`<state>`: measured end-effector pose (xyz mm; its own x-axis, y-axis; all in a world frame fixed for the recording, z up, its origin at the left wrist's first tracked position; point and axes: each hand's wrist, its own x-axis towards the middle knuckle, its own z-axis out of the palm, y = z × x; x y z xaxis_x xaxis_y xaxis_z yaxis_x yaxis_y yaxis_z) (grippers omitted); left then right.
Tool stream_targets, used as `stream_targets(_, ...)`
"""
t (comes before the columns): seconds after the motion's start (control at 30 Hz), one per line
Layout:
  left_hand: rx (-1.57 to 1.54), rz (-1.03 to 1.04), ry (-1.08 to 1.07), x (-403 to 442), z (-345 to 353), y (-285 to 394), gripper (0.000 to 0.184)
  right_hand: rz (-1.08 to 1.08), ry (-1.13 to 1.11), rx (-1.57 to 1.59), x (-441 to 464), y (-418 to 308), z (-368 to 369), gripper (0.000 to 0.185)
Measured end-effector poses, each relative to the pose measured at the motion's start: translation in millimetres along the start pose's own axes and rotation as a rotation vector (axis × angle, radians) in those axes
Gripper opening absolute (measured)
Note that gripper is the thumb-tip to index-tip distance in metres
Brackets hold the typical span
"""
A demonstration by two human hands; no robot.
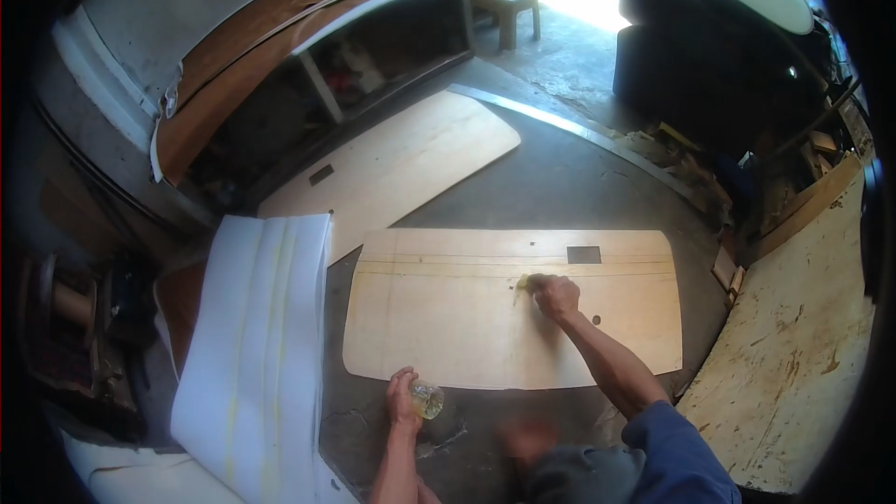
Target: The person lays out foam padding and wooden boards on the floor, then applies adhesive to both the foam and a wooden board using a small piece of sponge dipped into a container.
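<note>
A pale wooden panel (448, 317) with a rectangular cutout and small holes lies flat on the grey floor. Over its middle, my right hand (557, 297) is closed on a small yellowish piece (525, 284), which touches the surface beside a yellowish smear. Thin yellowish lines run along the panel's upper part. At the panel's near edge, my left hand (402, 396) is wrapped around a clear container (427, 399) with yellowish contents, tilted to the right.
White foam sheets (219, 317) with yellow streaks lie at the left. A second wooden panel (420, 154) is behind. A stained board (784, 355) stands at the right, a stool (507, 2) at the back. Brown sheets cover a dark cabinet (373, 75).
</note>
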<state>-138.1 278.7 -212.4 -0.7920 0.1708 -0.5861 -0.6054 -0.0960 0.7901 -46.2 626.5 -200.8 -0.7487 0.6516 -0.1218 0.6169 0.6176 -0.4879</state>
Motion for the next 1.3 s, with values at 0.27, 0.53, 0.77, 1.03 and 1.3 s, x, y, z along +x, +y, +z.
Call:
stream_targets(0.27, 0.028, 0.007, -0.008, 6.2, -6.9, -4.0, 0.027, 0.034, -0.079, 0.223, 35.5, -22.9, -6.2, 0.03)
stream_targets(0.53, 0.008, -0.049, 0.022, 5.9, -16.1, -7.5, 0.029, -0.115, -0.191, -0.055, -5.4, 9.4, -37.2, 0.027)
stream_targets(0.77, -0.058, -0.094, 0.029, 17.3, -19.3, -17.3, 0.024, -0.064, -0.32, -0.107, -121.4, -2.0, -11.5, 0.028)
stream_targets(1.03, -0.337, -0.16, -0.239, -30.2, 45.1, 40.2, 0.024, -0.435, -0.228, 0.516, -148.0, -120.1, -45.0, 0.021)
stream_targets(1.3, -0.133, 0.054, -0.311, -55.0, 81.5, 46.4, 0.011, -0.24, -0.258, 0.101, -153.4, -139.8, 0.3, 0.014)
